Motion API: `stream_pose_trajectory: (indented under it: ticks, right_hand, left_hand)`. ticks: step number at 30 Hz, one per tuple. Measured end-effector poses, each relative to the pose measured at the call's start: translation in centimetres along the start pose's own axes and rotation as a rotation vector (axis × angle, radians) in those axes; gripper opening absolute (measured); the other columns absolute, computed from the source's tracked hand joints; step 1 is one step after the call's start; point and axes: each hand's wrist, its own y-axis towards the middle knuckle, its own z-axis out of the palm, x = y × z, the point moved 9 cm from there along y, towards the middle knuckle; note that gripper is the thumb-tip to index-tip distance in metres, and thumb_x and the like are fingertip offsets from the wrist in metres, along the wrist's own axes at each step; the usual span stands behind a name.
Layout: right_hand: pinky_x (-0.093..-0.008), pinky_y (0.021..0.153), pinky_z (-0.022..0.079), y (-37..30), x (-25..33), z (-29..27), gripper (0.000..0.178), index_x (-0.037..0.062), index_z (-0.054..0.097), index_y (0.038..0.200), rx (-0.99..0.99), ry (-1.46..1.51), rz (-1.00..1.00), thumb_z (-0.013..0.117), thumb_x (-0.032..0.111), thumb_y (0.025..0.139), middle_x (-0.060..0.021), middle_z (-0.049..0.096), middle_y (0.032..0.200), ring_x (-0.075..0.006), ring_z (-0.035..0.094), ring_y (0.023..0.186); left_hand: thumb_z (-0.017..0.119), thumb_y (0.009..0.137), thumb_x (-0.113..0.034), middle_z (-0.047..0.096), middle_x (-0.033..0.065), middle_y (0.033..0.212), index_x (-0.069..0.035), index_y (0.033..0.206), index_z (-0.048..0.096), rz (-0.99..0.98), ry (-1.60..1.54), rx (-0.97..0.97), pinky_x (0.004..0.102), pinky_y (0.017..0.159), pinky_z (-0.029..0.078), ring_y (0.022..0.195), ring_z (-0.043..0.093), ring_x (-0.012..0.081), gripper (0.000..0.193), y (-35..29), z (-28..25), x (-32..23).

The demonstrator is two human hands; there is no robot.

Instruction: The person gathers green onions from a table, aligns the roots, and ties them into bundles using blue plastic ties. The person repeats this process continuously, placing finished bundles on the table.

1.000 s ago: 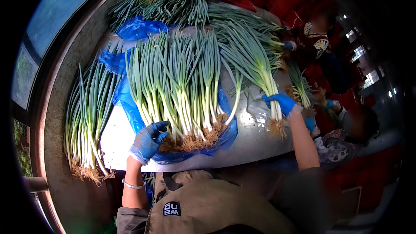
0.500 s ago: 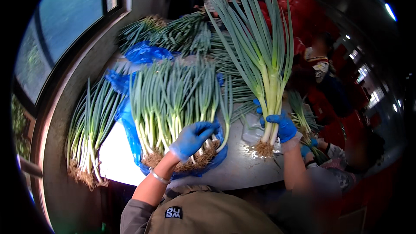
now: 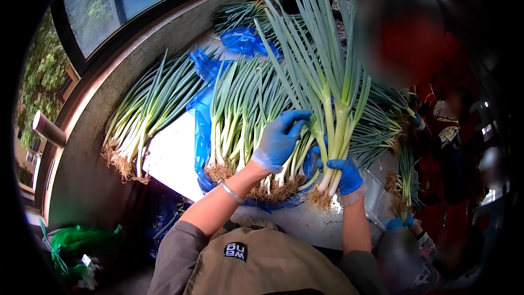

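My right hand (image 3: 346, 176), in a blue glove, is wrapped round the pale lower stalks of a bunch of large green onions (image 3: 339, 114). The bunch stands nearly upright, leaves up and roots near the tabletop. My left hand (image 3: 279, 141), also gloved in blue, is just left of these stalks. Its fingers are stretched toward them, and it appears to hold nothing. Under and behind it lies a row of green onions (image 3: 243, 98) on a blue plastic sheet (image 3: 202, 125), roots toward me.
Another pile of green onions (image 3: 147, 109) lies at the table's left edge, beside the window ledge (image 3: 117, 71). More green onions (image 3: 376, 114) lie at the right, near a co-worker's gloved hand (image 3: 401, 222). Green netting (image 3: 82, 239) is at the lower left.
The view has swung right to left across the scene. My right hand has brought the held bunch closer to the row, and my left hand has lifted from the row's roots toward that bunch.
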Motion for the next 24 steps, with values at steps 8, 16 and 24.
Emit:
stream_pose_trajectory:
  ticks: [8,16,24]
  right_hand:
    - [-0.0292,0.073,0.052,0.6,-4.7,-0.6,0.066,-0.0013,0.04,0.132,0.106,-0.027,0.06,0.061,0.008,0.07,-0.0159,0.059,0.111,-0.0189,0.059,0.082]
    - [-0.0301,0.07,0.054,-1.2,-6.4,-0.1,0.065,-0.001,0.041,0.13,-0.034,-0.021,0.113,0.061,0.008,0.069,-0.0161,0.06,0.108,-0.0199,0.06,0.082]
    - [-0.0325,0.062,0.056,-1.4,-6.3,1.4,0.067,-0.0011,0.038,0.13,-0.039,0.154,0.159,0.06,0.006,0.067,-0.0172,0.057,0.107,-0.021,0.06,0.077]
  left_hand:
    - [0.057,0.068,0.002,0.053,0.0172,0.091,-0.002,0.097,0.052,0.372,1.063,-0.094,0.0416,0.066,0.049,0.08,0.057,0.0352,0.03,4.6,1.9,-0.7]
    - [0.062,0.069,-0.003,0.05,0.0227,0.118,-0.001,0.114,0.049,0.325,0.808,-0.155,0.0392,0.088,0.044,0.104,0.052,0.0384,0.047,2.8,-0.2,1.0]
    - [0.055,0.09,-0.015,0.063,0.007,0.104,-0.003,0.111,0.057,-0.612,-0.891,-0.026,0.0303,0.084,0.05,0.092,0.061,0.0187,0.025,0.9,-1.5,15.8]
